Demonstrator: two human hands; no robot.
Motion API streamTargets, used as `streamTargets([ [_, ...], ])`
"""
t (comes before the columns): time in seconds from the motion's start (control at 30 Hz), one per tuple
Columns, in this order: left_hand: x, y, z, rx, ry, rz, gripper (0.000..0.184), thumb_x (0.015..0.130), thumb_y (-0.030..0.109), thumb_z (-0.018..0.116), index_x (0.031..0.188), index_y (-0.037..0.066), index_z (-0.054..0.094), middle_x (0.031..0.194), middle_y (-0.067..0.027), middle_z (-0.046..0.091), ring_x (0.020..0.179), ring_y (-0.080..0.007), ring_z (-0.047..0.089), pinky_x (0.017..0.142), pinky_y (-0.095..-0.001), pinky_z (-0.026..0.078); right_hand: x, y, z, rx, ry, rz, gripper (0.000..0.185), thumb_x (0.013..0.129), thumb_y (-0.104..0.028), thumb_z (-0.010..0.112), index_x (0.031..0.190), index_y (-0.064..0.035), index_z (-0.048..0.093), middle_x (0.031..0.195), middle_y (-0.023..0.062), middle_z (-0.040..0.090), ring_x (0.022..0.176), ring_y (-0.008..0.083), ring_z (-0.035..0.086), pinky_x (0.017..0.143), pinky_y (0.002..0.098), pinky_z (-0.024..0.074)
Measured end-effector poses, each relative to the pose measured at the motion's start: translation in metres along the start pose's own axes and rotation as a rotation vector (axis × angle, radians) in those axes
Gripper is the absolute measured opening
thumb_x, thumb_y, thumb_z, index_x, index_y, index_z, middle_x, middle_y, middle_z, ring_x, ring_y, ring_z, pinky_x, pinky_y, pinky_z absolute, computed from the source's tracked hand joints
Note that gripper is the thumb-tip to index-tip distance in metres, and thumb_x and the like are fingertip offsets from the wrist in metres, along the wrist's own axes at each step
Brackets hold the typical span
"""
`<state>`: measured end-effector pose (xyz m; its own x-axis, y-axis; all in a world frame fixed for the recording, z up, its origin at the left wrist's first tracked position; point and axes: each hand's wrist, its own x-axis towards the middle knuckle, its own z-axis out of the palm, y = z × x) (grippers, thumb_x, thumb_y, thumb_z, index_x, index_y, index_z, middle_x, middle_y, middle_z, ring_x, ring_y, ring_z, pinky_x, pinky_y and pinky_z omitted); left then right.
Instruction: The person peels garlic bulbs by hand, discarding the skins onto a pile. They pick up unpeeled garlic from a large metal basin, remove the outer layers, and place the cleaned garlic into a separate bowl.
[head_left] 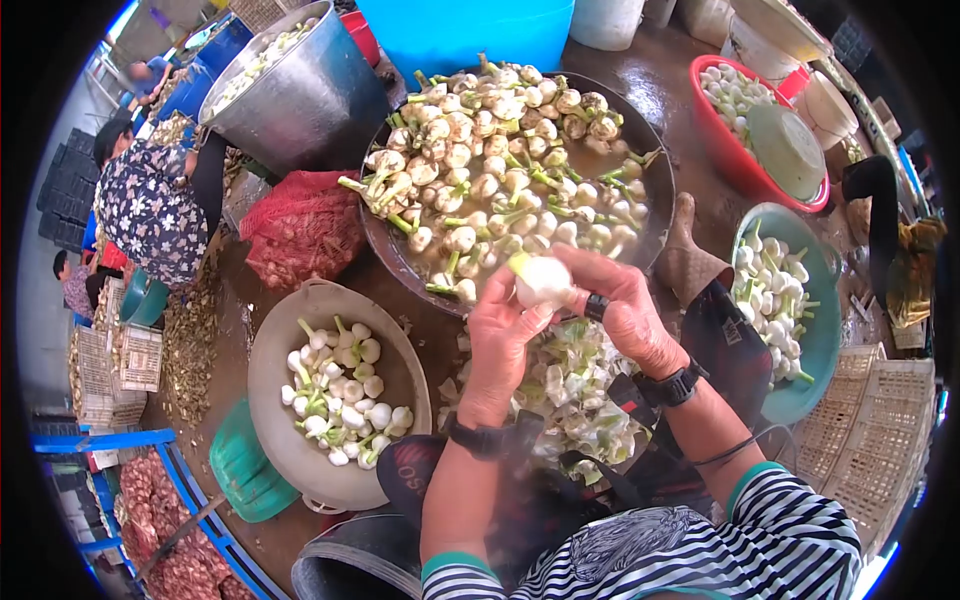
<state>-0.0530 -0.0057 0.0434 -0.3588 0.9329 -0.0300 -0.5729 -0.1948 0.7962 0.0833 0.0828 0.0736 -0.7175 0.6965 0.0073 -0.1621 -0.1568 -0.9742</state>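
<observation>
Wet floor [640,95] | near side of wide pan [643,125]: dark cloth [395,462], pale letters, seemingly "OSO", partly readable | at pan's near edge: left hand [508,322], right hand [628,312] together pinching white bulb [543,283] | beyond pan: blue tub [465,35]

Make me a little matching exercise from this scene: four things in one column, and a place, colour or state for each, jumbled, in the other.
Things:
1. garlic bulb
2. wide dark pan
3. mesh sack
4. large plastic tub

Descriptions:
A. bright blue
B. contains murky water
C. held between the left hand and right hand
D. red

Right pairs: 1-C, 2-B, 3-D, 4-A
</observation>
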Motion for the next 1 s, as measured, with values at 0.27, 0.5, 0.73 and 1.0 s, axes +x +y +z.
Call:
streamTargets([
  [0.27, -0.001, -0.007, 0.005, 0.147, 0.066, 0.217, 0.059, 0.075, -0.01, 0.064, 0.128, 0.004, 0.042, 0.131, -0.0096, 0.045, 0.114, -0.0212, 0.051, 0.09, -0.0313, 0.048, -0.004, -0.004, 0.006, -0.622, 0.216, -0.153, 0.015, 0.083, -0.009, 0.064, 0.094, -0.0001, 0.067, 0.082, 0.0138, 0.067, 0.075, 0.0182, 0.064, 0.069, 0.0299, 0.0488],
  [0.5, 0.001, -0.012, 0.0, 0.353, 0.012, 0.286, 0.057, 0.074, -0.011, 0.066, 0.124, 0.003, 0.044, 0.129, -0.0095, 0.044, 0.116, -0.0216, 0.047, 0.098, -0.0344, 0.041, 0.001, 0.0, 0.005, -0.806, 0.263, -0.308, 0.021, 0.067, 0.004, 0.057, 0.085, -0.0031, 0.066, 0.074, 0.0173, 0.062, 0.072, 0.0353, 0.061, 0.063, 0.0367, 0.0487],
  [0.73, 0.002, -0.012, -0.001, 0.178, 0.049, 0.088, 0.055, 0.074, -0.011, 0.063, 0.124, 0.0, 0.044, 0.119, -0.011, 0.053, 0.105, -0.0207, 0.055, 0.09, -0.0325, 0.047, 0.011, 0.009, -0.012, -0.823, 0.178, -0.14, 0.008, 0.073, -0.001, 0.054, 0.078, 0.0015, 0.06, 0.068, 0.0127, 0.06, 0.061, 0.0222, 0.059, 0.059, 0.0319, 0.0449],
  [1.0, 0.005, -0.016, -0.007, -0.451, -0.002, -0.266, 0.044, 0.088, 0.025, 0.048, 0.122, -0.003, 0.045, 0.101, -0.013, 0.059, 0.077, -0.0217, 0.057, 0.061, -0.0339, 0.046, -0.001, 0.016, -0.024, -0.228, 0.173, 0.038, 0.023, 0.082, -0.002, 0.057, 0.104, 0.0041, 0.061, 0.099, 0.0098, 0.063, 0.093, 0.0137, 0.057, 0.083, 0.0268, 0.0449],
])
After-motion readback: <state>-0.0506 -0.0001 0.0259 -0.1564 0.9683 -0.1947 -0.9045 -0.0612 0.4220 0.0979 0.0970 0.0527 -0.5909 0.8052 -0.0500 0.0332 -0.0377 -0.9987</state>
